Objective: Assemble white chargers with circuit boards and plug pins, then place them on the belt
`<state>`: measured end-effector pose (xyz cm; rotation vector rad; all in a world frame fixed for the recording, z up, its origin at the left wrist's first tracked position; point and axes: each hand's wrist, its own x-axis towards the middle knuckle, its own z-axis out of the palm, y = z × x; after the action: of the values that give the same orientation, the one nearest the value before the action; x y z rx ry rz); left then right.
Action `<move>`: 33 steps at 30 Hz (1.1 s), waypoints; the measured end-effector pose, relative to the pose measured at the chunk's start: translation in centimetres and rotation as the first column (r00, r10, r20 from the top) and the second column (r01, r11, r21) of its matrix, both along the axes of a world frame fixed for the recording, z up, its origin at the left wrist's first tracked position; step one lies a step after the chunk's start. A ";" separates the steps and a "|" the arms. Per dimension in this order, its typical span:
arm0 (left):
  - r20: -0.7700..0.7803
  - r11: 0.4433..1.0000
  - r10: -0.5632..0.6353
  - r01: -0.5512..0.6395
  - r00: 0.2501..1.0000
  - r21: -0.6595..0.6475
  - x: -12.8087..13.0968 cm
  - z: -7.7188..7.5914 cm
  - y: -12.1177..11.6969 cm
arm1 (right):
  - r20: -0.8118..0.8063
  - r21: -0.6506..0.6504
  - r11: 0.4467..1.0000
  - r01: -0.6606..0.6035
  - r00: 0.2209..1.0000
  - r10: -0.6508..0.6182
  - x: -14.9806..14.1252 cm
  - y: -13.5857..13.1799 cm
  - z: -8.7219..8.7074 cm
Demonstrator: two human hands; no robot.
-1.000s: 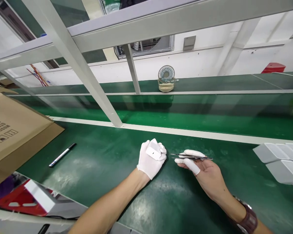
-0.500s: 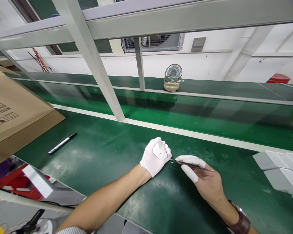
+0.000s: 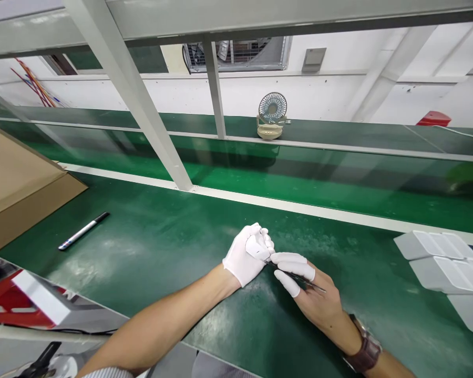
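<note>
head view: green work surface runs left to right, a white strip along its far edge, a grey metal frame slanting overhead. beyond it, a second green ledge with a small desk fan standing on it, white wall behind, a red object far right.

left hand, in a white glove, curled tight around a small white block; fingers pressed together over it, resting low on the surface near centre. right hand just beside it, white cots on thumb and forefinger, those two pinching thin dark tweezers; the tweezer tips reach the white block at its lower edge. brown watch on the right wrist.

black pen lies well apart to the left, near a cardboard box. white plastic trays stacked at the right edge. red-and-white item at lower left, below the surface edge.
</note>
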<state>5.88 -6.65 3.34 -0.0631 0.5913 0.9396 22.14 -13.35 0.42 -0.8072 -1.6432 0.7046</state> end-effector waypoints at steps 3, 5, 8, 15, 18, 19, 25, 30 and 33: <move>-0.026 1.000 -0.004 0.004 1.000 0.002 0.3 0.1 -0.2 | 0.012 0.045 0.999 -0.005 1.000 0.004 -0.1 -0.1 0.1; -0.038 1.000 -0.021 0.022 0.999 0.009 0.4 0.1 -0.3 | 0.030 0.072 0.997 0.000 1.000 -0.002 -0.1 -0.1 0.2; -0.040 0.999 -0.041 0.042 0.998 0.016 0.5 0.1 -0.5 | 0.040 0.102 0.995 0.008 0.999 -0.012 -0.2 0.0 0.2; -0.053 0.997 -0.056 0.058 0.997 0.044 0.6 0.2 -0.8 | 0.008 0.143 0.989 -0.020 1.000 0.019 -0.2 0.3 -0.4; -0.074 0.997 -0.059 0.062 0.995 0.037 0.7 0.4 -0.8 | 0.008 0.133 0.991 -0.023 1.000 0.022 -0.2 0.2 -0.4; -0.075 0.997 -0.065 0.067 0.995 0.035 0.7 0.4 -0.7 | 0.012 0.128 0.992 -0.025 1.000 0.024 -0.1 0.2 -0.4; -0.095 0.997 -0.075 0.077 0.993 0.017 0.7 0.4 -0.8 | 0.041 0.106 0.993 -0.045 0.998 0.041 0.0 0.0 -0.2; -0.103 0.995 -0.064 0.071 0.993 0.067 0.6 -0.4 -0.9 | 0.062 0.070 0.996 -0.059 0.997 0.055 0.0 -0.1 -0.2; -0.128 0.993 -0.047 0.060 0.991 0.098 0.7 -0.9 -1.1 | 0.061 0.030 0.998 -0.062 0.996 0.060 0.0 -0.3 -0.4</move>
<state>6.61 -7.70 2.47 0.1029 0.6569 0.9242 22.09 -13.61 -0.03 -0.7643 -1.7348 0.7005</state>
